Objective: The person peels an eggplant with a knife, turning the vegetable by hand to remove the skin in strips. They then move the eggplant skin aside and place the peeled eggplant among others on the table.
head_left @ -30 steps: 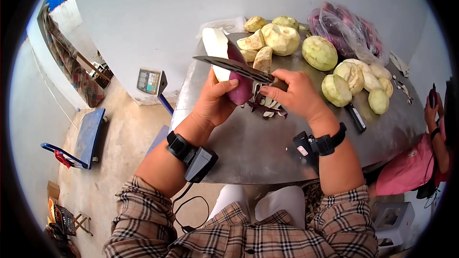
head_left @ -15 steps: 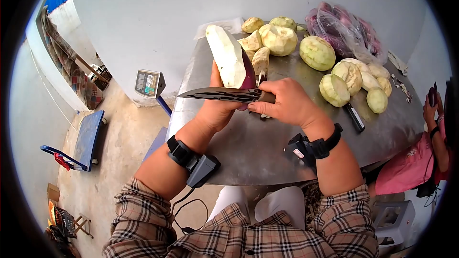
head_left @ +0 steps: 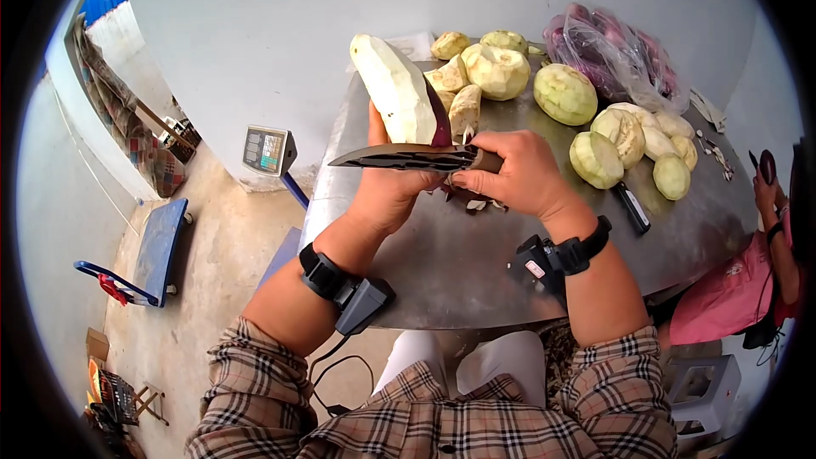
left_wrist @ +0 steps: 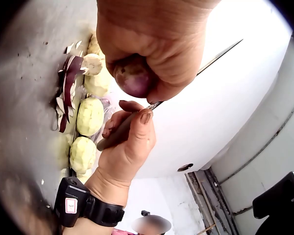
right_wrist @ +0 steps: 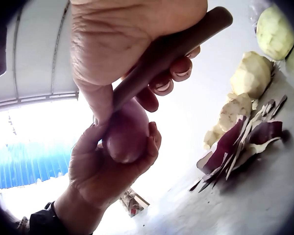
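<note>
My left hand [head_left: 387,195] grips a long eggplant [head_left: 393,89] by its lower end and tilts it up over the table. Most of its facing side is peeled pale, with a purple strip of skin along the right edge. The purple end of the eggplant [left_wrist: 135,78] pokes out of my fist in the left wrist view. In my right hand [head_left: 531,174] is a knife [head_left: 382,158], its dark-patterned blade lying across the eggplant's lower part. Fingers wrap the brown knife handle [right_wrist: 171,54] in the right wrist view. Purple peelings [right_wrist: 230,152] lie in a heap below.
Several peeled eggplants [head_left: 565,95] sit on the metal table [head_left: 467,280], beside a black-handled tool [head_left: 631,208]. A clear bag of purple eggplants [head_left: 612,51] stands at the back. A scale display [head_left: 265,150] rises at the left; another person's arm [head_left: 778,238] shows far right.
The eggplant has turned in my left hand, so more peeled flesh faces up and less purple shows. The knife dropped from across its middle to its lower part, then rose slightly.
</note>
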`<state>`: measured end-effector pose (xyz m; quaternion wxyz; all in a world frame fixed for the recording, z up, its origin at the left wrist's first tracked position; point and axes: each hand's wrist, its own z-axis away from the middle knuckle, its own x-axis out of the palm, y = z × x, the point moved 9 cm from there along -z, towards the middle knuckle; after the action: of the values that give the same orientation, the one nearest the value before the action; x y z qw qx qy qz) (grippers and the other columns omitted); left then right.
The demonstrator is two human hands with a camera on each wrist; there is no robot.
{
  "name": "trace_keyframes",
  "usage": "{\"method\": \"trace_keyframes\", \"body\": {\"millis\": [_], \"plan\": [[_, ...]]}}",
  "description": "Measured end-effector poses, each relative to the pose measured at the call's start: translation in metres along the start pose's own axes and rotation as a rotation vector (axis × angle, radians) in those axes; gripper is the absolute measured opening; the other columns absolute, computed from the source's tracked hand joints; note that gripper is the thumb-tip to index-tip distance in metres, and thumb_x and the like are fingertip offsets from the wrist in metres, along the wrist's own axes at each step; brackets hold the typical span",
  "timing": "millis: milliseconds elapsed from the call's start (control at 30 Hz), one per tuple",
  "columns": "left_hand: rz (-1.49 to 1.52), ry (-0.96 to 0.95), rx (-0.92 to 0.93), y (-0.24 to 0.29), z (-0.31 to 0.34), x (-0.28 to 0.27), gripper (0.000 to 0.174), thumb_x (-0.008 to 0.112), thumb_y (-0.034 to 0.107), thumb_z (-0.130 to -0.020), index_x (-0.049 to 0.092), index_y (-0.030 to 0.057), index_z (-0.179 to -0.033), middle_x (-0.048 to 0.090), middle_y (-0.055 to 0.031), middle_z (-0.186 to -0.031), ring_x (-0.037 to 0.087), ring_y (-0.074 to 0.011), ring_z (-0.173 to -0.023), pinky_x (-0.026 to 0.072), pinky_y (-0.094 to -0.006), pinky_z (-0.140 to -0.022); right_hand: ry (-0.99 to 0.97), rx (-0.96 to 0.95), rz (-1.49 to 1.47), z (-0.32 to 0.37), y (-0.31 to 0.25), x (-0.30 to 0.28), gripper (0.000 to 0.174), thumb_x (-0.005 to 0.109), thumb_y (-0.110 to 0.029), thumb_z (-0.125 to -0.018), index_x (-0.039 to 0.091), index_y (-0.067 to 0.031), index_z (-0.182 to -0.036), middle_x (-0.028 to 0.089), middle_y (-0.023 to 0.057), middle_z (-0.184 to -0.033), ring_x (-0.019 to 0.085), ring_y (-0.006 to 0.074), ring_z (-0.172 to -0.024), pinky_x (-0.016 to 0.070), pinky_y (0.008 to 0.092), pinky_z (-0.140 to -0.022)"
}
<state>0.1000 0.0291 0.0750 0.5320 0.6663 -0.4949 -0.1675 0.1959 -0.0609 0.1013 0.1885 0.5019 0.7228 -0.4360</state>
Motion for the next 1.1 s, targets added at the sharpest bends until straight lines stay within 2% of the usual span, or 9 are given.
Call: {"method": "trace_keyframes", "body": {"millis": [100, 200, 300, 500, 700, 800, 900, 1000, 1100], "plan": [[0.064, -0.019, 0.015, -0.002, 0.001, -0.001, 0.095, 0.066, -0.007, -0.064, 0.019, 0.0225, -0.140, 0.054, -0.0056, -0.109, 0.056, -0.0153, -0.083, 0.0429, -0.0263, -0.058, 0.028, -0.035, 0.014, 0.000, -0.001, -0.003, 0.043, 0.075, -0.048, -0.068, 0.066, -0.0073, -0.078, 0.063, 0.0112, -0.067, 0.061, 0.0324, -0.063, 0.0474, 0.0395, -0.057], [0.139, -0.092, 0.001, -0.010, 0.000, -0.004, 0.096, 0.065, -0.009, -0.068, 0.011, 0.0221, -0.142, 0.057, -0.0072, -0.100, 0.059, -0.0164, -0.081, 0.0475, -0.0265, -0.058, 0.050, -0.009, -0.014, 0.000, 0.003, -0.005, 0.042, 0.075, -0.047, -0.067, 0.066, -0.0076, -0.078, 0.063, 0.0113, -0.066, 0.061, 0.0322, -0.063, 0.0473, 0.0393, -0.057], [0.171, -0.107, -0.004, -0.010, -0.001, -0.004, 0.095, 0.065, -0.009, -0.070, 0.011, 0.0225, -0.142, 0.059, -0.0070, -0.092, 0.058, -0.0156, -0.076, 0.0459, -0.0261, -0.056, 0.056, -0.007, -0.002, -0.001, 0.005, -0.006, 0.041, 0.076, -0.046, -0.067, 0.066, -0.0080, -0.078, 0.062, 0.0112, -0.066, 0.061, 0.0319, -0.063, 0.0473, 0.0388, -0.056], [0.245, -0.079, -0.058, -0.011, 0.005, -0.001, 0.093, 0.066, -0.008, -0.073, 0.013, 0.0232, -0.143, 0.057, -0.0066, -0.104, 0.056, -0.0148, -0.082, 0.0448, -0.0280, -0.059, 0.105, -0.054, 0.017, -0.001, 0.006, -0.011, 0.041, 0.077, -0.045, -0.066, 0.065, -0.0080, -0.078, 0.062, 0.0111, -0.065, 0.060, 0.0319, -0.062, 0.0470, 0.0381, -0.055], [0.341, -0.182, -0.103, -0.016, 0.004, 0.000, 0.092, 0.065, -0.007, -0.075, 0.014, 0.0246, -0.144, 0.054, -0.0056, -0.116, 0.057, -0.0189, -0.100, 0.0491, -0.0319, -0.076, 0.113, -0.073, 0.041, 0.000, 0.004, -0.017, 0.042, 0.076, -0.047, -0.067, 0.064, -0.0073, -0.076, 0.060, 0.0115, -0.064, 0.060, 0.0327, -0.061, 0.0465, 0.0384, -0.055], [0.302, -0.160, -0.082, -0.009, 0.007, 0.005, 0.067, 0.071, 0.001, -0.074, 0.034, 0.0143, -0.128, 0.056, -0.0059, -0.108, 0.053, -0.0131, -0.086, 0.0448, -0.0244, -0.069, 0.092, -0.073, 0.036, -0.001, 0.006, -0.017, 0.042, 0.076, -0.047, -0.067, 0.063, -0.0072, -0.075, 0.060, 0.0115, -0.063, 0.059, 0.0327, -0.061, 0.0461, 0.0383, -0.054], [0.299, -0.147, -0.096, -0.011, 0.007, 0.004, 0.071, 0.071, 0.002, -0.074, 0.031, 0.0146, -0.132, 0.056, -0.0062, -0.110, 0.055, -0.0150, -0.091, 0.0469, -0.0262, -0.073, 0.079, -0.070, 0.037, -0.001, 0.006, -0.017, 0.042, 0.076, -0.046, -0.067, 0.064, -0.0072, -0.077, 0.060, 0.0114, -0.064, 0.059, 0.0325, -0.060, 0.0460, 0.0379, -0.055], [0.320, -0.189, -0.137, -0.020, 0.004, -0.004, 0.091, 0.069, -0.003, -0.073, 0.017, 0.0211, -0.144, 0.053, -0.0072, -0.120, 0.056, -0.0210, -0.107, 0.0485, -0.0364, -0.090, 0.128, -0.089, 0.023, 0.000, 0.006, -0.021, 0.042, 0.077, -0.045, -0.066, 0.066, -0.0071, -0.080, 0.061, 0.0115, -0.065, 0.059, 0.0322, -0.060, 0.0461, 0.0375, -0.055], [0.312, -0.173, -0.149, -0.019, 0.006, -0.005, 0.089, 0.071, -0.001, -0.072, 0.019, 0.0167, -0.142, 0.052, -0.0083, -0.121, 0.056, -0.0214, -0.108, 0.0481, -0.0368, -0.090, 0.142, -0.046, -0.011, 0.000, 0.009, -0.026, 0.042, 0.077, -0.044, -0.066, 0.067, -0.0070, -0.084, 0.062, 0.0118, -0.066, 0.060, 0.0319, -0.061, 0.0465, 0.0370, -0.055]]}}
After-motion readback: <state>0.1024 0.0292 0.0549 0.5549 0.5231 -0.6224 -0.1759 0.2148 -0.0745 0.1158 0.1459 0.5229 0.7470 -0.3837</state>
